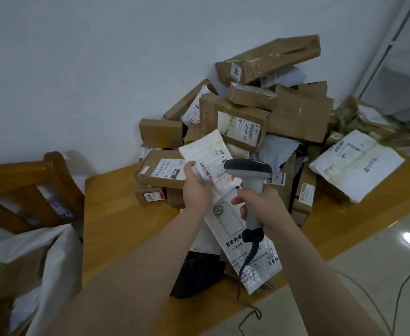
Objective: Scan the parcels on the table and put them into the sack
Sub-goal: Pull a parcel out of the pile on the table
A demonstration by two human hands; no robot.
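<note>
My left hand (195, 187) grips a long white mailer parcel (233, 224) near its top, holding it upright over the table with the barcode label facing me. My right hand (262, 207) holds the grey barcode scanner (250, 170) by its handle, its head right beside the parcel's label. The scanner's dark coiled cable hangs down across the parcel's lower half. A white sack (29, 263) stands open at the lower left. A heap of brown cardboard parcels (242, 122) is stacked against the wall at the back of the wooden table (116, 214).
A wooden chair (17, 185) stands at the left behind the sack. A flat white mailer (356, 163) lies at the table's right. A dark parcel (196, 275) lies at the table's front edge under my arms. Cables run over the tiled floor at the right.
</note>
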